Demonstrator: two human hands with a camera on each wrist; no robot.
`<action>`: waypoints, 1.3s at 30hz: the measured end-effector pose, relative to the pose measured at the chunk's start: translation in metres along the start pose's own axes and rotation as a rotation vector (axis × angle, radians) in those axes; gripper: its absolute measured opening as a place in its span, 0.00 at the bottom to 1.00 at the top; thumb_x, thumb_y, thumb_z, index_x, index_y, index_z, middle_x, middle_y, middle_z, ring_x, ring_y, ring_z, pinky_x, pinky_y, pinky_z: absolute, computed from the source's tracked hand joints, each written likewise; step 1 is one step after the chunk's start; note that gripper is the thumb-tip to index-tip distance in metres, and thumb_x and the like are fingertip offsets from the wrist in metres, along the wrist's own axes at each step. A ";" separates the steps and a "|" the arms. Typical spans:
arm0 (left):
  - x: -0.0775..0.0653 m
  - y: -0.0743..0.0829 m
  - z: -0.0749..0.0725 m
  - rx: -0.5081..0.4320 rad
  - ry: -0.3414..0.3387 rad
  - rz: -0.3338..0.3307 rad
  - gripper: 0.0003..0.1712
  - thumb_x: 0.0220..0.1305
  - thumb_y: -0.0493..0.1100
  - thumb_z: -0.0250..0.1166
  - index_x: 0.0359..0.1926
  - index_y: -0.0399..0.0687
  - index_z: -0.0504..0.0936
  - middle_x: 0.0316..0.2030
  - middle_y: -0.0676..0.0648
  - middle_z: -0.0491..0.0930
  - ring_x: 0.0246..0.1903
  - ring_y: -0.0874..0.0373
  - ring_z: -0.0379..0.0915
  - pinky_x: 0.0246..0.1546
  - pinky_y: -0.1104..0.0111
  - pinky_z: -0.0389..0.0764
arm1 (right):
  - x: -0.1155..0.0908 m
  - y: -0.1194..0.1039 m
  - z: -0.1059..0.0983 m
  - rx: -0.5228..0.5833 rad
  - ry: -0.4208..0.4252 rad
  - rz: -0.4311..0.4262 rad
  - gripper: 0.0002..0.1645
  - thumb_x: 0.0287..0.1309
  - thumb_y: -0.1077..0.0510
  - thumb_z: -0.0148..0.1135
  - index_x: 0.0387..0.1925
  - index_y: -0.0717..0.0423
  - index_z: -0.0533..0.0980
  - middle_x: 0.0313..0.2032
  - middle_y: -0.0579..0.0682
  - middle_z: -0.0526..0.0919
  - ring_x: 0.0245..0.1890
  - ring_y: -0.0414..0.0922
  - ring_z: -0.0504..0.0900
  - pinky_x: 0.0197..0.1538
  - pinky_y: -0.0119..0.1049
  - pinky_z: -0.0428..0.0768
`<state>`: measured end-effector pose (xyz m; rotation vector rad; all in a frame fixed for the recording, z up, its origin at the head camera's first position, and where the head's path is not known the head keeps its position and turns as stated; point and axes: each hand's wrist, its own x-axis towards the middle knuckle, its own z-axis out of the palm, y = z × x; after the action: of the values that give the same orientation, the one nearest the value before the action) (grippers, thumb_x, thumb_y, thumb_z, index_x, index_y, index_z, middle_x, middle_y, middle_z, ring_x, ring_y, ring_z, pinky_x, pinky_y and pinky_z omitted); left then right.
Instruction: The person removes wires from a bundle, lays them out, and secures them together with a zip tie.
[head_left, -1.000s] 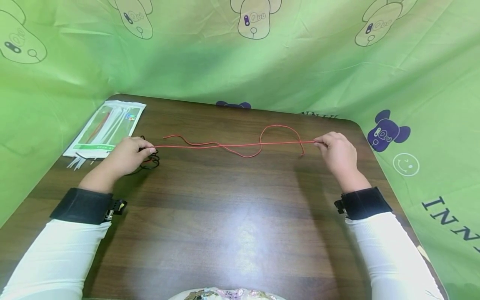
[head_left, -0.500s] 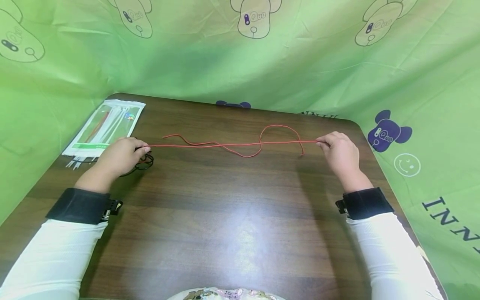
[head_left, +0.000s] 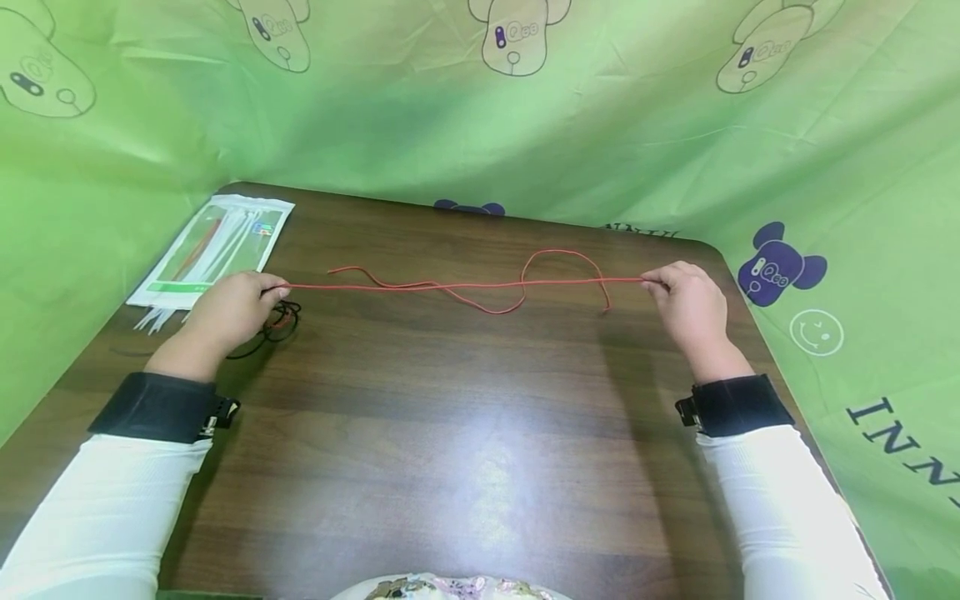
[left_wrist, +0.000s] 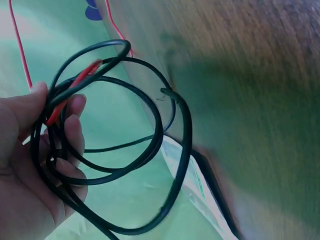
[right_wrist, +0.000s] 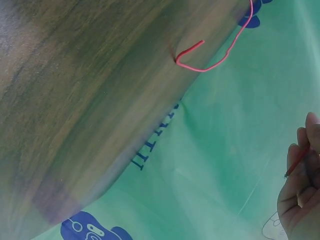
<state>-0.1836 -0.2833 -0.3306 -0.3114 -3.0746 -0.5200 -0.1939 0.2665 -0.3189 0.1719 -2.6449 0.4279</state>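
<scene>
The left hand (head_left: 232, 312) holds a black cable coil (left_wrist: 187, 135) and one end of a taut red wire (head_left: 480, 284) in its grip; the right hand's (head_left: 688, 304) grip pinches the other end. Between them a loose red wire (head_left: 495, 313) curves across the surface (head_left: 375, 375), crossing the taut one in view. A packet (head_left: 225, 242) lies far left, beyond the left hand.

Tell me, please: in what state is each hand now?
Left hand: holding the black cable coil and stretched red wire.
Right hand: pinching that wire's other end.
</scene>
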 end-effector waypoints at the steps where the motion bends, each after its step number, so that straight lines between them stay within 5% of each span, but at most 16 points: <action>1: -0.001 -0.001 -0.001 0.007 0.004 -0.003 0.17 0.73 0.41 0.52 0.50 0.30 0.78 0.47 0.26 0.77 0.46 0.27 0.72 0.43 0.38 0.71 | 0.001 0.000 0.001 0.005 0.000 0.003 0.07 0.60 0.63 0.64 0.39 0.61 0.83 0.39 0.59 0.84 0.44 0.58 0.79 0.44 0.56 0.74; 13: -0.005 -0.014 -0.003 0.022 0.034 -0.072 0.18 0.73 0.42 0.52 0.48 0.28 0.79 0.43 0.27 0.79 0.42 0.29 0.75 0.40 0.40 0.72 | 0.003 -0.001 0.002 0.048 0.018 0.023 0.09 0.61 0.60 0.64 0.38 0.63 0.84 0.38 0.62 0.83 0.41 0.60 0.80 0.40 0.57 0.73; 25: -0.006 -0.016 0.001 -0.030 0.073 -0.092 0.15 0.71 0.37 0.50 0.34 0.29 0.78 0.28 0.33 0.77 0.29 0.37 0.73 0.33 0.44 0.71 | 0.000 0.009 0.003 0.069 0.028 0.023 0.10 0.62 0.61 0.63 0.39 0.65 0.83 0.37 0.64 0.82 0.39 0.61 0.80 0.39 0.55 0.72; 32: -0.006 -0.022 0.004 -0.007 0.119 -0.081 0.14 0.71 0.37 0.54 0.41 0.26 0.80 0.39 0.26 0.79 0.39 0.28 0.75 0.39 0.41 0.73 | -0.002 0.019 0.005 0.070 0.009 0.064 0.11 0.63 0.61 0.62 0.39 0.67 0.83 0.36 0.65 0.82 0.38 0.62 0.80 0.38 0.52 0.70; 39: -0.013 -0.028 0.003 -0.024 0.173 -0.086 0.09 0.64 0.34 0.61 0.35 0.28 0.82 0.36 0.28 0.81 0.37 0.30 0.76 0.38 0.43 0.74 | 0.001 0.019 0.007 0.063 0.011 0.062 0.11 0.63 0.61 0.61 0.39 0.67 0.82 0.37 0.66 0.82 0.39 0.62 0.79 0.42 0.55 0.71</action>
<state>-0.1760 -0.3108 -0.3426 -0.1274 -2.9258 -0.5548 -0.2019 0.2821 -0.3296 0.1065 -2.6334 0.5311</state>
